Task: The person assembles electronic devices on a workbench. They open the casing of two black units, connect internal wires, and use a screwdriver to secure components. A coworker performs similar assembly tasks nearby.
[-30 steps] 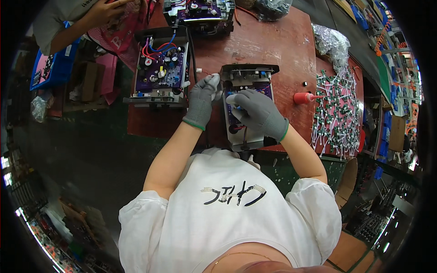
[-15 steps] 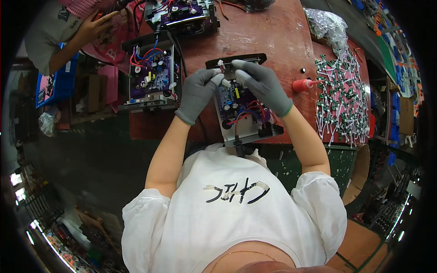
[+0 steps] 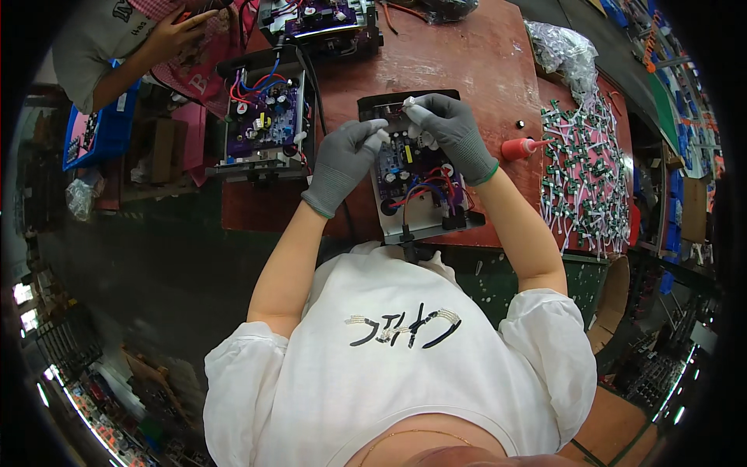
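Note:
An opened metal chassis with a purple circuit board (image 3: 420, 167) lies in front of me, with red and blue wires at its near end. Over its far part is my right hand (image 3: 451, 132), in a grey glove with white fingertips, closed in a pinch on a small white-ended part (image 3: 408, 102). My left hand (image 3: 342, 162), gloved alike, is at the board's left edge with thumb and forefinger curled toward each other. Anything between its fingertips is too small to make out. The two hands are slightly apart.
A second opened chassis (image 3: 264, 117) stands left, another (image 3: 319, 19) beyond it. Right of my hand lie a red bottle (image 3: 517, 149) with a thin nozzle and many small green boards with white leads (image 3: 587, 179). A clear plastic bag (image 3: 564, 54) lies behind them. A co-worker's hand (image 3: 179, 39) is upper left.
My right hand has moved its fingertips up to the chassis's far end, now pinching the small part. My left hand has drawn slightly down from there. The view has shifted a little.

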The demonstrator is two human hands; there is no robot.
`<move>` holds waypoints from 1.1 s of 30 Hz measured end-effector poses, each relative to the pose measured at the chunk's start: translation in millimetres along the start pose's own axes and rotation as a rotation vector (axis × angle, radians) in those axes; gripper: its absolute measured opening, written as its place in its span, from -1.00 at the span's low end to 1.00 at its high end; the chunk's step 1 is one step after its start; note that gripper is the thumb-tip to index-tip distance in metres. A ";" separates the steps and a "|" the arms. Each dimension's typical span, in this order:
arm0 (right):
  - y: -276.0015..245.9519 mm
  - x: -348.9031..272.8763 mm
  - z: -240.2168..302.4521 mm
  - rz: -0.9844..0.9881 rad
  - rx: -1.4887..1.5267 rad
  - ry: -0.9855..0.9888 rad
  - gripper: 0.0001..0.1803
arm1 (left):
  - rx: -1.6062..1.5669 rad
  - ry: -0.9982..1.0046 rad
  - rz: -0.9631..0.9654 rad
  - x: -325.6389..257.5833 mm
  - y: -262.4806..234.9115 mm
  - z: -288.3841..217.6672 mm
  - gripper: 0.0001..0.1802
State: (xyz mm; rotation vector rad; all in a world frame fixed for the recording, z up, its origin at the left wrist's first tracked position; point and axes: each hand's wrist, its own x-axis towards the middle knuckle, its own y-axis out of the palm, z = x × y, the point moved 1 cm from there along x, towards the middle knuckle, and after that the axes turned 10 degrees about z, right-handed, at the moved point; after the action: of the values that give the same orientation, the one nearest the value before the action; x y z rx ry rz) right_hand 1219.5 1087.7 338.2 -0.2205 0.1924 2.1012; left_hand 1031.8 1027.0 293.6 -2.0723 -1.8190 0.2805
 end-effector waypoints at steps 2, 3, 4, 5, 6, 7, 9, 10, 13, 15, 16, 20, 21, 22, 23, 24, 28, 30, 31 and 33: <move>-0.3 -1.7 -4.2 0.011 0.025 -0.036 -0.74 | 0.081 -0.002 0.016 -3.3 -2.0 -13.0 -0.78; 0.0 -2.5 -5.7 0.012 0.025 -0.043 -0.75 | 0.159 0.007 0.018 -5.7 -4.7 -21.1 -0.82; 0.1 -3.1 -7.1 0.013 0.025 -0.050 -0.75 | 0.237 0.016 0.020 -6.9 -6.2 -25.2 -0.85; -0.1 -3.5 -8.2 0.024 0.033 -0.062 -0.76 | 0.245 0.010 -0.006 -5.0 -7.7 -22.8 -0.86; 0.1 -3.7 -9.1 0.036 0.042 -0.076 -0.77 | 0.254 0.004 -0.032 -1.8 -10.3 -18.3 -0.88; 0.4 -4.1 -9.9 0.047 0.051 -0.089 -0.78 | 0.263 -0.001 -0.058 -0.1 -12.1 -16.5 -0.89; 1.9 -4.7 -11.6 0.125 0.008 -0.077 -0.79 | 0.046 0.006 -0.078 1.0 -9.7 -19.5 -0.88; 2.8 -4.9 -11.7 0.165 -0.015 -0.070 -0.79 | -0.063 0.008 -0.089 1.7 -8.1 -21.4 -0.87; 11.0 -5.7 -8.7 0.183 -0.119 -0.183 -0.78 | 0.083 0.049 0.006 2.3 -4.3 -26.5 -0.84; 16.5 -6.9 -8.9 0.092 -0.235 -0.280 -0.75 | 0.095 0.070 -0.028 5.2 -4.0 -25.3 -0.81; 19.0 -8.1 -9.3 0.046 -0.294 -0.328 -0.74 | 0.136 0.069 -0.050 6.2 -3.8 -27.2 -0.81; 23.0 -9.9 -18.4 -0.061 -0.324 -0.384 -0.73 | 0.305 0.075 -0.095 8.1 3.7 -34.5 -0.75; 20.7 -7.9 -20.1 -0.072 -0.330 -0.355 -0.74 | 0.327 0.086 -0.081 8.3 6.0 -36.0 -0.74; 17.9 -6.2 -21.1 -0.083 -0.336 -0.326 -0.74 | 0.350 0.098 -0.067 8.7 7.7 -37.8 -0.74; 15.7 -4.7 -21.5 -0.093 -0.341 -0.296 -0.75 | 0.372 0.109 -0.054 9.0 8.9 -38.7 -0.73; 15.8 -4.9 -21.0 -0.097 -0.181 -0.283 -0.77 | 0.324 0.124 -0.081 7.4 9.5 -37.6 -0.74; 10.0 -2.1 -17.0 -0.147 0.157 -0.122 -0.80 | 0.026 0.048 -0.212 -3.5 4.6 -10.3 -0.77; 9.3 -1.8 -14.4 -0.184 0.157 -0.063 -0.80 | -0.047 0.067 -0.281 -8.9 -6.1 7.0 -0.76; 9.4 -2.3 -15.9 -0.180 0.197 -0.098 -0.80 | -0.129 -0.006 -0.251 -13.1 -9.9 10.5 -0.75; 8.6 -3.1 -17.4 -0.169 0.272 -0.168 -0.81 | -0.295 -0.151 -0.194 -21.5 -15.4 10.1 -0.73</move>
State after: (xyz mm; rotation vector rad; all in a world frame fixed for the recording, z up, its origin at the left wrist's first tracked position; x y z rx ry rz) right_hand 1215.1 1076.8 322.5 0.0998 0.3433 1.8904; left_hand 1010.7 1008.8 288.6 -2.0873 -2.2527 0.1236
